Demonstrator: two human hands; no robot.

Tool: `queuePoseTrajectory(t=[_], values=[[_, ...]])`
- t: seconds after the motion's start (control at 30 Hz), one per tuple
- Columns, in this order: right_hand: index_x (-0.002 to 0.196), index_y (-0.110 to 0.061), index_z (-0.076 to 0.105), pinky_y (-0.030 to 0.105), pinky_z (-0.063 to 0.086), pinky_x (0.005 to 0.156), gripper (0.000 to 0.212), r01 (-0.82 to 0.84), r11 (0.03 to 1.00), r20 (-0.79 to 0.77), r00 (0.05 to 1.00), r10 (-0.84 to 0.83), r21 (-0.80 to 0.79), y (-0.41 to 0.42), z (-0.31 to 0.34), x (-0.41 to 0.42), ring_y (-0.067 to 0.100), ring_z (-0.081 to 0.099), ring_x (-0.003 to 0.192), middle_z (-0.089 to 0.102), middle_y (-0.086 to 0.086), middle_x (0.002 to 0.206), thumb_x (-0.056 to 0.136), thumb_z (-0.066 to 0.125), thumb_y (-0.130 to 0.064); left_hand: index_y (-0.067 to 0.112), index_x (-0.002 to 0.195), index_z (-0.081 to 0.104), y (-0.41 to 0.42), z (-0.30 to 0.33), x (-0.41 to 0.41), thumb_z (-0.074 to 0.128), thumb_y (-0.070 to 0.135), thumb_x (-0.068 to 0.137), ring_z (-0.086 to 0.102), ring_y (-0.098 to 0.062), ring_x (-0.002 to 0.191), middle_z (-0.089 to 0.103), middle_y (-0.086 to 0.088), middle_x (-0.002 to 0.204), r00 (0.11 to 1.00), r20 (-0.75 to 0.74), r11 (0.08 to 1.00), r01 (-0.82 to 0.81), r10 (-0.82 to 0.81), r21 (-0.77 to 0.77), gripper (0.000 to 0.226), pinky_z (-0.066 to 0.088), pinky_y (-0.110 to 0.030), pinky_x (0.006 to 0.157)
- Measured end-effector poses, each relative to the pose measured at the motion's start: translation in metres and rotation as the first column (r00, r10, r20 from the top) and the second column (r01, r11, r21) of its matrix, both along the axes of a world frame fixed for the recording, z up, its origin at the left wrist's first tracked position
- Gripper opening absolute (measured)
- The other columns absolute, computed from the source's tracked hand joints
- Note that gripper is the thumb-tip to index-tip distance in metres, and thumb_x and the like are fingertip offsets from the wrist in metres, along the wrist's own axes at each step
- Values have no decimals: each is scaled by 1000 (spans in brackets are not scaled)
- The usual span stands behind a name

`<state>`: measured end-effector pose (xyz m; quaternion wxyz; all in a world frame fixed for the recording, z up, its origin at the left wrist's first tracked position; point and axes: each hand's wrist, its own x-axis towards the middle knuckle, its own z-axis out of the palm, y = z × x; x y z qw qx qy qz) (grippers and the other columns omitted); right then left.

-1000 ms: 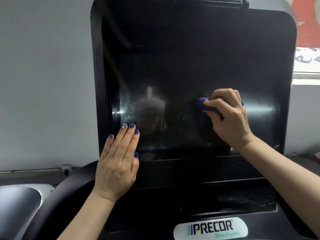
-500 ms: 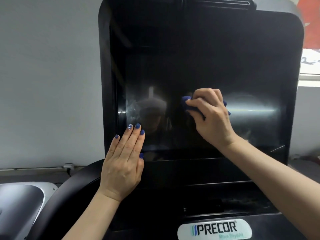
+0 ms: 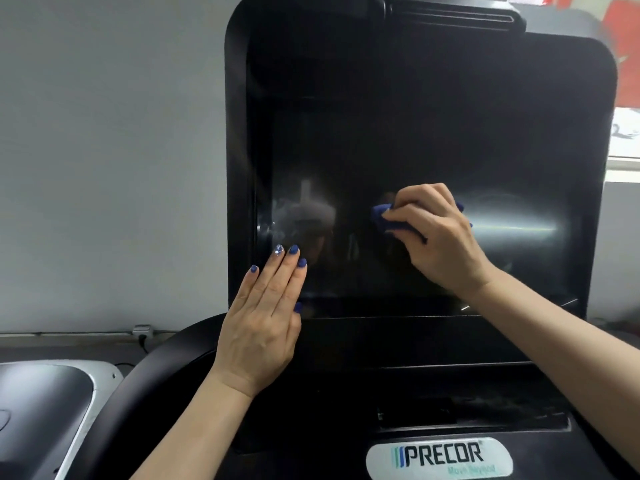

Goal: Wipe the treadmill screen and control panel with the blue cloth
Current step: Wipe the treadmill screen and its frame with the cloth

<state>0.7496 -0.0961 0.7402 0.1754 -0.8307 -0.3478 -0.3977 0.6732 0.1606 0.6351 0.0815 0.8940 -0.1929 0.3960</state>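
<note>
We keep the cloth [image 3: 391, 220] bunched flat and work in overlapping strokes toward the smudges at the screen's [image 3: 433, 140] left edge. Right hand [image 3: 440, 237] curls round the cloth, pressing it mid-screen. Left hand [image 3: 263, 320] lies flat, fingers straight and together, on the lower left corner, holding nothing.

A plain grey wall [image 3: 104, 150] fills the left; a bright window [image 3: 625, 136] shows far right, under something red [image 3: 623, 36].
</note>
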Motion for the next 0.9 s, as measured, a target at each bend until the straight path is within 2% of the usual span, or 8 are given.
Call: queuePoseTrajectory(t=[0.07, 0.17, 0.33, 0.4, 0.5, 0.57, 0.7, 0.9], values=[[89, 1, 71, 18, 36, 85, 8, 44, 997, 19, 999, -46, 70, 8, 1, 5, 23, 48, 91, 62, 12, 97, 81, 74, 2, 1, 150, 41, 5, 2, -4, 43, 12, 97, 24, -27, 153, 33, -14, 161, 1000, -2, 999, -7, 7, -34, 54, 16, -44, 126], [91, 1, 71, 22, 37, 84, 9, 84, 985, 31, 996, -89, 148, 33, -4, 5, 24, 47, 93, 62, 12, 98, 82, 73, 1, 0, 151, 39, 14, 0, -6, 39, 15, 99, 19, -28, 154, 30, -14, 162, 998, -9, 994, -63, 62, -84, 54, 11, -45, 127], [92, 1, 71, 34, 46, 82, 9, -47, 998, -19, 999, 47, -29, 25, -8, -6, 26, 51, 94, 62, 12, 101, 84, 74, 0, 0, 151, 38, 20, -6, -1, 38, 14, 100, 20, -29, 154, 32, -14, 161, 998, -30, 995, -61, 59, -84, 53, 14, -45, 126], [89, 0, 71, 34, 46, 79, 7, -37, 999, -13, 999, 37, -6, 28, -3, -2, 26, 51, 92, 62, 11, 99, 82, 75, 1, -1, 150, 39, 20, -7, -1, 38, 14, 100, 20, -29, 153, 33, -15, 161, 998, -24, 994, -62, 60, -93, 52, 14, -44, 126], [89, -1, 72, 23, 41, 82, 9, 30, 994, -1, 1000, -30, 105, 55, -2, 4, 23, 49, 92, 62, 10, 97, 81, 75, 2, -2, 150, 39, 19, -10, -1, 39, 13, 100, 21, -30, 153, 34, -16, 160, 998, -28, 994, -56, 53, -98, 52, 14, -44, 126], [90, 0, 72, 22, 39, 85, 10, 18, 994, -11, 1000, -17, 111, 67, -6, 2, 21, 48, 94, 61, 10, 98, 81, 75, 1, -2, 150, 38, 19, -10, -2, 40, 13, 100, 20, -30, 153, 34, -16, 160, 998, -31, 994, -48, 45, -101, 53, 13, -43, 126], [91, 1, 71, 36, 47, 81, 9, -90, 995, -37, 995, 89, -37, 52, -3, -4, 27, 52, 92, 62, 11, 100, 83, 74, -2, -1, 150, 39, 20, -10, -3, 40, 12, 100, 21, -30, 153, 34, -16, 160, 999, -31, 994, -46, 43, -100, 52, 14, -43, 126], [90, -1, 72, 36, 47, 78, 10, -4, 995, -30, 1000, 7, 96, 90, -2, 1, 22, 50, 93, 61, 9, 99, 81, 75, 2, 2, 152, 35, 19, -11, -4, 42, 10, 96, 16, -26, 155, 31, -13, 162, 998, -56, 990, -27, 20, -138, 57, 13, -41, 127]])
